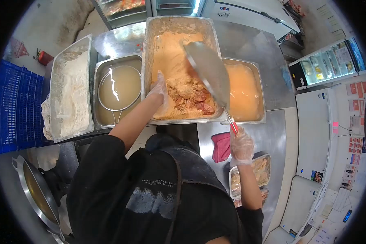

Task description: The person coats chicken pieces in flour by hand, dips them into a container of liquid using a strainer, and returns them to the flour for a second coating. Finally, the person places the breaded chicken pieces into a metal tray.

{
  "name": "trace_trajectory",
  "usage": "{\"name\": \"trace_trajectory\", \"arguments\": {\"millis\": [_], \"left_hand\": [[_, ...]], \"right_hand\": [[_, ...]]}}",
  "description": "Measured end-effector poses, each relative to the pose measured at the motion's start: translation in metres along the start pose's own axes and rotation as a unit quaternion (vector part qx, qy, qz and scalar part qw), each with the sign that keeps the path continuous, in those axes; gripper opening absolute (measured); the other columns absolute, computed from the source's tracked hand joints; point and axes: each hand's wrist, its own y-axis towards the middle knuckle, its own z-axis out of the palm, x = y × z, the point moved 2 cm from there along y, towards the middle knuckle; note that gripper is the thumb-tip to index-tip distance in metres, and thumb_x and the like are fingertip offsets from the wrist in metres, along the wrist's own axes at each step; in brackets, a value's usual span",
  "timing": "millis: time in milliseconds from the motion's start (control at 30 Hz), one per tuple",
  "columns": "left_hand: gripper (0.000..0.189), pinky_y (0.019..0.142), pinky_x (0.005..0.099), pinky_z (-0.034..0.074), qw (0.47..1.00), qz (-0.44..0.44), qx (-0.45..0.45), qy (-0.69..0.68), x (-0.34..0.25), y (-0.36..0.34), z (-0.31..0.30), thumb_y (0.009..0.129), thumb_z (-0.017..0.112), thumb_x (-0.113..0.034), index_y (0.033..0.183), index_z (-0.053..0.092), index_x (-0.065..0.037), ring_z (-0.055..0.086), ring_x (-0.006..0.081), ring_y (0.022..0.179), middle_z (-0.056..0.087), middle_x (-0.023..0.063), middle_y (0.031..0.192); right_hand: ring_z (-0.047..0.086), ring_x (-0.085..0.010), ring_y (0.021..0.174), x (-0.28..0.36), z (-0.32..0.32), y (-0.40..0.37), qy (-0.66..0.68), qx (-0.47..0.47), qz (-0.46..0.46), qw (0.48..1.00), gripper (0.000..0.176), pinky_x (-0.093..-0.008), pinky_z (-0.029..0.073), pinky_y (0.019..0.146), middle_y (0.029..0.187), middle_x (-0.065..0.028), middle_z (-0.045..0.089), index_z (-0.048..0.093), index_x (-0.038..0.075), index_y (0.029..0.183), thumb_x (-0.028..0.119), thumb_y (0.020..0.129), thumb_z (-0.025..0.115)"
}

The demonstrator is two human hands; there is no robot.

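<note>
A deep metal tray (147,53) holds orange breading powder (171,49) and a heap of coated raw meat pieces (189,95). My left hand (160,95), in a clear plastic glove, is inside its left wall beside the meat, fingers apart and holding nothing. My right hand (242,146), also gloved, is closed round the red handle of a large round sieve (209,71). The sieve is tilted on edge over the tray's right side, blurred, and hides part of the powder. To its right stands a tray of orange liquid (244,93).
At left are a tray of white flour (75,81), a tray of cloudy liquid (99,118) with a round strainer (120,87) in it, and a blue crate (18,105). A red cloth (221,147) and meat containers (262,168) lie at right. A wide pan (38,195) stands lower left.
</note>
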Motion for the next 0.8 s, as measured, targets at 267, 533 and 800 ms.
{"name": "trace_trajectory", "arguments": {"millis": [267,533,800], "left_hand": [[0.061,0.106,0.0398,0.035,0.996,0.028,-0.076,0.035,0.023,0.012,-0.036,0.095,0.046,-0.043,0.14,0.037,-0.004,0.044,0.0322,0.128,0.045,0.0198,0.139],[0.062,0.106,0.04,0.034,0.995,0.022,-0.056,0.075,0.096,0.003,-0.049,0.093,0.049,-0.043,0.139,0.04,-0.002,0.044,0.0353,0.128,0.047,0.0217,0.137],[0.058,0.105,0.0347,0.035,0.952,0.073,-0.008,0.297,0.06,-0.01,-0.053,0.094,0.051,-0.027,0.14,0.035,0.004,0.041,0.0273,0.131,0.043,0.0213,0.141]], "right_hand": [[0.058,-0.0277,0.049,-0.005,-0.002,0.017,0.155,-0.051,0.118,0.979,0.036,-0.0395,0.043,0.047,0.06,-0.0155,0.061,0.058,0.001,0.079,0.035,0.092,0.056],[0.039,-0.0121,0.031,-0.088,0.045,-0.044,0.61,0.068,0.386,0.689,0.046,-0.027,0.033,0.029,0.046,-0.0016,0.045,0.053,0.009,0.079,0.053,0.092,0.053],[0.059,-0.0263,0.055,-0.107,0.046,-0.015,0.307,0.042,0.285,0.907,0.045,-0.0358,0.048,0.053,0.063,-0.0124,0.06,0.059,0.005,0.087,0.049,0.093,0.05]]}}
